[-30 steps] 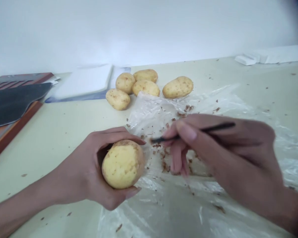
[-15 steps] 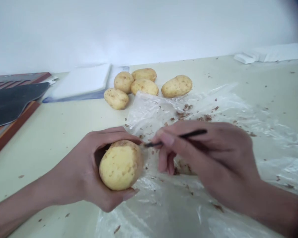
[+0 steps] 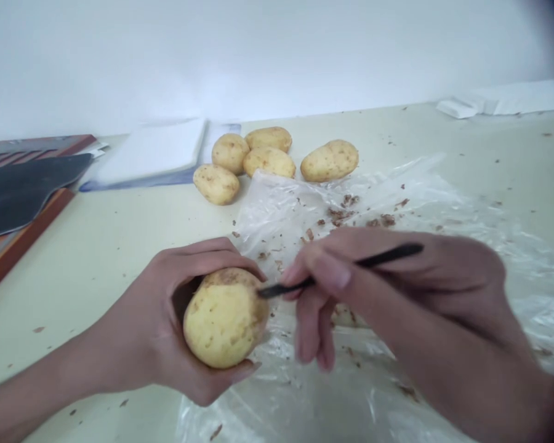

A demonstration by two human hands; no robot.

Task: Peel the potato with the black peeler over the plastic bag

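Note:
My left hand (image 3: 166, 326) is wrapped round a partly peeled potato (image 3: 224, 323), thumb below and fingers over its top. Its near face is bare and pale yellow, with brownish skin round the upper and right edge. Between thumb and fingers, my right hand (image 3: 397, 307) pinches a thin black tool (image 3: 369, 261). The tool's tip touches the upper right side of the potato. Under both hands lies a clear plastic sheet (image 3: 305, 394), strewn with brown peel scraps (image 3: 339, 215).
Several whole potatoes (image 3: 268, 162) sit beyond the hands, one apart on the right (image 3: 330, 161). A white pad (image 3: 152, 151) lies at the back left, beside a red-brown frame (image 3: 32, 231) with a black sheet (image 3: 23, 191). White pieces (image 3: 459, 107) lie by the wall.
The tool's tip has moved down and left onto the potato, and my right hand has shifted slightly right and lower. My left hand and its potato have dropped slightly.

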